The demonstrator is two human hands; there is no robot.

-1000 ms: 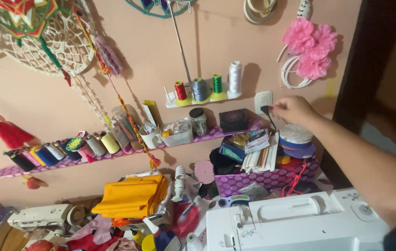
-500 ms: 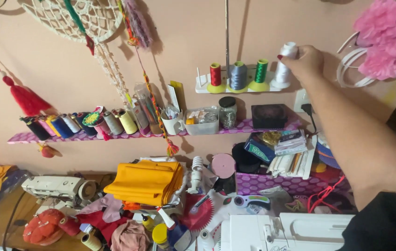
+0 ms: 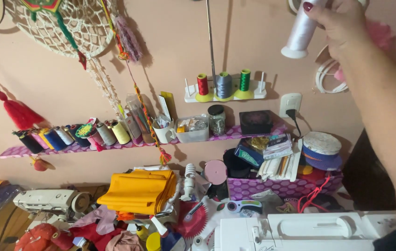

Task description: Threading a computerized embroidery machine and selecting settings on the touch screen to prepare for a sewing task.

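My right hand [image 3: 342, 21] is raised at the top right, its fingers closed around a white thread cone [image 3: 299, 35] held up in front of the pink wall. Below it, a small white spool rack [image 3: 226, 94] on the wall carries a red, a grey and a green spool; its right-hand peg stands bare. A thin metal rod [image 3: 210, 37] rises from the rack. My left hand is out of view.
A long purple shelf [image 3: 114, 145] holds several coloured thread cones, cups and jars. Beneath lie folded yellow fabric [image 3: 137, 190], a purple box [image 3: 277, 187] of papers, a wall socket [image 3: 290, 104] and a white sewing machine [image 3: 295, 230].
My right hand went from the socket area up to the rack, took the white cone off its right end, and lifted it above the rack. The view shifted and drew closer.
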